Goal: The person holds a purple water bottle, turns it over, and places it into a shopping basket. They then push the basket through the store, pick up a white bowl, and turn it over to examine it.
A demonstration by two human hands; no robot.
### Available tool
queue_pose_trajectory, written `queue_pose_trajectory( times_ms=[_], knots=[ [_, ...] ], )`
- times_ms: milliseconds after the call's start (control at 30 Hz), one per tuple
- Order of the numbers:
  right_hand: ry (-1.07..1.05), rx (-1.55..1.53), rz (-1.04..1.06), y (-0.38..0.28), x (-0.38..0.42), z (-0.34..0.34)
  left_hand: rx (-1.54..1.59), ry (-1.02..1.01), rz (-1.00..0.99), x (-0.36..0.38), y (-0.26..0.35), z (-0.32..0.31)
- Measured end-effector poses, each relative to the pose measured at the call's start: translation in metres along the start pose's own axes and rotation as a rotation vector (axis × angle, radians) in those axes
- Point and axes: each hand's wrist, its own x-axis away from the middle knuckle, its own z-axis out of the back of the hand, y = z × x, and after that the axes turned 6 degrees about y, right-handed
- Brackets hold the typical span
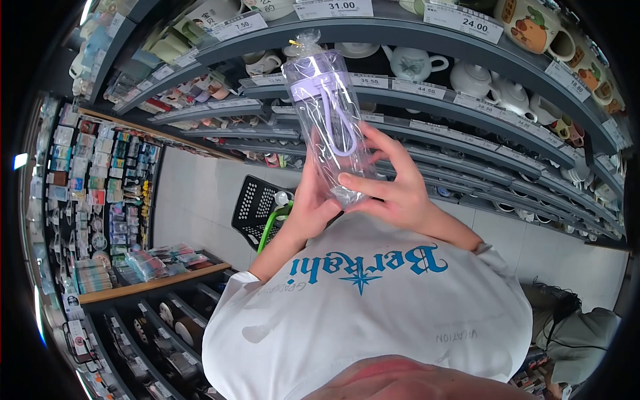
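Observation:
A clear water bottle (323, 120) with a lilac lid and a lilac strap loop is in front of my chest, lid end toward the shelves. It is wrapped in clear plastic film, gathered at the top with a gold tie. My left hand (312, 197) is closed round the left side of its lower part. My right hand (398, 175) grips the bottle from the right, thumb across the front near the base and fingers partly behind it.
Shelves ahead hold teapots (415, 64), mugs (533, 27) and price tags (463, 22). A black shopping basket (250, 208) with a green handle is beyond my left forearm. Packaged goods (87, 167) hang at left. Another person's clothing (580, 343) shows at lower right.

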Motion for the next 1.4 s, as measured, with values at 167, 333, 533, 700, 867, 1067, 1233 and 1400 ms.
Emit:
queue_pose_trajectory(
  times_ms=[167, 333, 533, 700, 867, 1067, 1233, 1400],
  knots=[
    [0.034, -0.015, -0.055, 0.000, 0.003, -0.004, -0.002, 0.069, 0.083, -0.001, 0.011, -0.005],
    [0.081, -0.085, -0.110, -0.002, 0.004, -0.005, -0.002, 0.085, 0.090, 0.000, 0.002, 0.003],
    [0.092, -0.117, -0.060, 0.003, 0.007, -0.011, 0.010, 0.093, 0.069, 0.000, 0.011, 0.000],
    [0.122, -0.065, -0.020, -0.004, 0.004, -0.016, 0.032, 0.121, 0.045, 0.009, 0.010, 0.010],
    [0.062, 0.055, 0.082, -0.005, 0.001, -0.026, 0.005, 0.153, -0.032, 0.013, 0.008, 0.027],
    [0.091, 0.246, 0.238, -0.013, -0.014, -0.055, -0.027, 0.161, -0.026, 0.024, 0.019, 0.054],
    [0.106, 0.280, 0.280, -0.018, -0.021, -0.090, 0.013, 0.208, -0.045, 0.034, 0.037, 0.073],
    [0.059, 0.258, 0.286, -0.020, -0.024, -0.119, 0.076, 0.177, -0.035, 0.046, 0.045, 0.097]
  ],
)
